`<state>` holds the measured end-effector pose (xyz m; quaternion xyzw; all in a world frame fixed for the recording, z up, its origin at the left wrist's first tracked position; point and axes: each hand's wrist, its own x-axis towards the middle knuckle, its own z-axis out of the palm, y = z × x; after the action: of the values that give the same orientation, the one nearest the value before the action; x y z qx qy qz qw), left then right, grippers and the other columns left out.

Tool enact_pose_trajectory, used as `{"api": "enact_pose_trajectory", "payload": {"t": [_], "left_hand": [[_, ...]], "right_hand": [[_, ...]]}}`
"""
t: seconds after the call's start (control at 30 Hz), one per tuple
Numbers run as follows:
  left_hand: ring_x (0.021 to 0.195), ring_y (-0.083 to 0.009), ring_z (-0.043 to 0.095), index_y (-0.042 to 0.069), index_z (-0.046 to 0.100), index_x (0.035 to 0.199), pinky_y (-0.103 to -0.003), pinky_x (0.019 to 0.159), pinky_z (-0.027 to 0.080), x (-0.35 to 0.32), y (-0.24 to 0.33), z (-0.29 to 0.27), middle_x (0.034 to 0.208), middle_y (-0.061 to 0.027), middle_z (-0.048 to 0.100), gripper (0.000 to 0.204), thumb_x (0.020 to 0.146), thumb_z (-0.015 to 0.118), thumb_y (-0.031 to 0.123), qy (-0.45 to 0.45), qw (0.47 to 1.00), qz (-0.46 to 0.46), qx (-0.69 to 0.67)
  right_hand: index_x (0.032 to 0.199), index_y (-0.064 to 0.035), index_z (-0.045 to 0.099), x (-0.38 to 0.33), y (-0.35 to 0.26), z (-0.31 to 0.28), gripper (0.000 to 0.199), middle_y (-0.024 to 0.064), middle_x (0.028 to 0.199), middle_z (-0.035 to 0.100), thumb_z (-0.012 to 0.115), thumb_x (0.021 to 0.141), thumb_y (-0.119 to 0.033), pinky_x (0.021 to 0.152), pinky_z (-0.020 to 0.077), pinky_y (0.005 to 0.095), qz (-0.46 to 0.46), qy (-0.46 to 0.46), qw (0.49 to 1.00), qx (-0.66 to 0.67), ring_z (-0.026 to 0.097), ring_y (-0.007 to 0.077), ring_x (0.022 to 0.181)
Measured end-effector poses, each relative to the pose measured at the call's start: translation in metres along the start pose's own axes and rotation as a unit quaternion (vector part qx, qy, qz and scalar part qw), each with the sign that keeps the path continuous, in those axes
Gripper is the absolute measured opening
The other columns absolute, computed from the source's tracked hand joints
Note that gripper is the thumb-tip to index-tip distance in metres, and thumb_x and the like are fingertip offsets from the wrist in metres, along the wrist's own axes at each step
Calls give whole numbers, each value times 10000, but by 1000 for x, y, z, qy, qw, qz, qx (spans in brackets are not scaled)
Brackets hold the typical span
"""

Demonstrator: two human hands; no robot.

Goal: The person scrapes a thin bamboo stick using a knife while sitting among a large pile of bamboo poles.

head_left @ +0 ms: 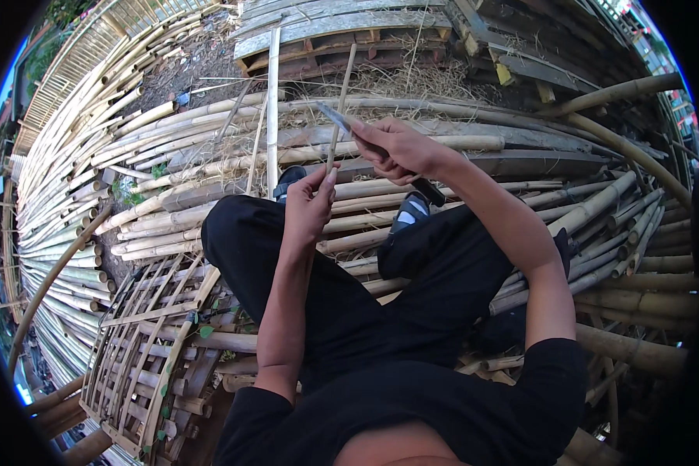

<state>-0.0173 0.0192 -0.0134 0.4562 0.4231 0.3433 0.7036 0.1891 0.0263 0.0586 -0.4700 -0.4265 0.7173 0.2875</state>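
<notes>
My left hand [309,203] is closed around the lower end of a thin bamboo stick [348,74], which points up and away from me. In my right hand [396,147] is a knife [332,116], its grey blade pointing to the upper left. The blade crosses the stick a little above my left hand; whether it touches the stick I cannot tell. A dark end [428,191], apparently the knife's handle, shows below my right hand. Both hands are held above my bent knees in dark trousers [342,311].
Bamboo poles [62,186] lie in a long stack at the left, and more poles [458,143] lie crosswise ahead. A pale flat strip [273,109] stands beyond my left knee. Wooden pallets [342,35] are at the far side. A woven bamboo lattice [144,349] sits near left.
</notes>
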Motion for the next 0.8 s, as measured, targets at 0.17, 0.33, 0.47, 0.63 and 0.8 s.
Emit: {"api": "enact_pose_trajectory", "payload": {"t": [0.17, 0.33, 0.47, 0.63, 0.8], "left_hand": [[469, 20, 255, 50, 582, 1206, -159, 408, 198, -3, 9, 5, 627, 104, 348, 274, 978, 521, 189, -22, 999, -30, 12], [462, 11, 302, 42, 607, 1179, -172, 385, 215, -4, 13, 5, 624, 78, 401, 252, 977, 520, 165, -25, 999, -28, -2], [466, 9, 301, 42, 594, 1196, -174, 390, 222, -4, 14, 6, 638, 71, 403, 259, 975, 521, 154, -29, 999, -30, 7], [453, -7, 352, 75, 542, 1268, -177, 394, 305, -7, 12, 2, 636, 42, 442, 303, 981, 501, 164, -49, 997, -48, 28], [440, -45, 450, 87, 527, 1277, -207, 405, 412, -13, 20, 0, 615, 5, 487, 318, 995, 468, 223, -82, 989, -85, 86]], "right_hand": [[650, -103, 400, 4, 0, -45, 499, -58, 496, 298, 443, 970, -484, 338, 201, 228, -37, 165, 982, -82, 244, 47, 368], [792, -28, 561, 21, 34, -110, 385, 13, 611, 492, 635, 872, -397, 552, 432, 346, -118, 377, 785, -476, 500, 145, 559], [861, -25, 611, 22, 34, -107, 293, 93, 650, 553, 606, 883, -318, 611, 461, 359, -116, 372, 783, -485, 555, 203, 603], [1007, -29, 593, 13, 14, -64, 244, 8, 645, 468, 464, 975, -233, 519, 401, 280, -5, 195, 969, -153, 473, 101, 549], [1079, 3, 544, 5, 17, -17, 250, -2, 630, 457, 390, 1009, -182, 445, 383, 252, -39, 114, 965, -234, 467, 75, 521]]}}
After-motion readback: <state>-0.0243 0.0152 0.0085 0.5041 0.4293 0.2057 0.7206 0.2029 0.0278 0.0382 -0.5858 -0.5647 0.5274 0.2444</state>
